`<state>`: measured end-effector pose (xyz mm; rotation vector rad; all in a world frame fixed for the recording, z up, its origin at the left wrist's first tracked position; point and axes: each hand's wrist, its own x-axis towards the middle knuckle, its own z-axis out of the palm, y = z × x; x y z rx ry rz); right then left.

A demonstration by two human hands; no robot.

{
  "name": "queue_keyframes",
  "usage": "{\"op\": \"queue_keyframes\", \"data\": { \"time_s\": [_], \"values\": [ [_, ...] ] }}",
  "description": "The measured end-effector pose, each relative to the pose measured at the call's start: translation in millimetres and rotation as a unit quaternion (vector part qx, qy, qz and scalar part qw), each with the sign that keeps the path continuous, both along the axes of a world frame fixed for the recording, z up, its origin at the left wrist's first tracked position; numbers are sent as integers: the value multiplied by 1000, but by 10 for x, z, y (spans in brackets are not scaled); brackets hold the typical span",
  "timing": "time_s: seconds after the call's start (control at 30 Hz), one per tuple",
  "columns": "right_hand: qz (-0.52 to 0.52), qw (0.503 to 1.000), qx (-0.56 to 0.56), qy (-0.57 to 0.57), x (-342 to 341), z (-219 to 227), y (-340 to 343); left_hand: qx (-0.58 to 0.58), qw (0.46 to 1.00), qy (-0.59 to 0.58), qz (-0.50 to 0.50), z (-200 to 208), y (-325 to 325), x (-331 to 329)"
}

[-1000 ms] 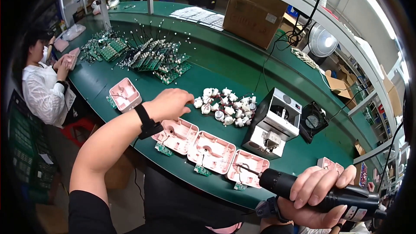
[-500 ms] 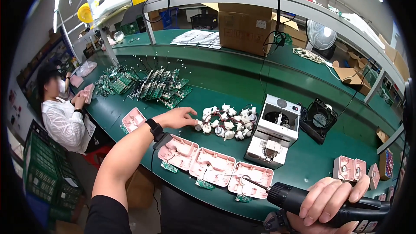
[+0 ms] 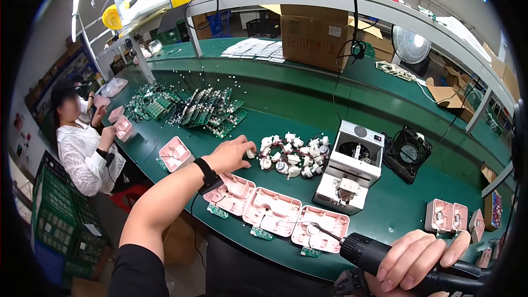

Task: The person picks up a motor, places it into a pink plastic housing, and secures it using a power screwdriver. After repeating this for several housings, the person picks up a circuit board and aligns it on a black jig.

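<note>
My left hand [image 3: 234, 154] is closed at the left edge of a heap of small white motor-like parts [image 3: 291, 157] with dark wires. Between its fingertips shows a small white part [image 3: 251, 154], partly covered by the fingers. My right hand [image 3: 415, 261] wraps round a black electric screwdriver [image 3: 363, 252], whose long bit points left over the rightmost of three pink plastic housings [image 3: 336, 236]. The middle housing [image 3: 272, 225] and left housing [image 3: 242, 201] lie open side by side, with a small green circuit board [image 3: 261, 233] at the near edge of each.
A white machine [image 3: 352, 170] stands right of the heap, beside a black fan [image 3: 408, 153]. Green circuit boards [image 3: 212, 110] pile up at the back left. Another pink housing [image 3: 176, 154] lies left of my forearm. A co-worker [image 3: 82, 148] sits at the far left; pink housings [image 3: 440, 215] stand right.
My left hand has drawn slightly back from the heap, its fingers now closer together on the small white part. The co-worker's hands have shifted. The screwdriver stays nearly in place.
</note>
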<state>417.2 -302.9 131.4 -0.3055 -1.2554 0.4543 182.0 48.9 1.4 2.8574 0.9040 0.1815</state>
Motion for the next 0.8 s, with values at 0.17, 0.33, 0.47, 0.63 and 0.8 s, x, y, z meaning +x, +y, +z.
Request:
{"op": "queue_keyframes", "data": {
  "time_s": [0.17, 0.33, 0.47, 0.63, 0.8],
  "values": [
    [-6, 1000, 3, -10, 14, -13, 6, -17, 1000, 13, 1, -26, 106, -77],
    [-21, 1000, -2, -1, 11, -3, 14, -141, 988, -33, 62, 150, 78, -304],
    [-29, 1000, 3, 1, 13, -13, 50, -452, 837, -291, 104, 245, -42, -534],
    [-15, 1000, 5, -4, -7, -38, 109, -550, 720, -408, 113, 354, -217, -716],
    [-22, 1000, 20, 9, -82, -60, 130, -586, 675, -439, 87, 476, -339, -768]
  ]
}}
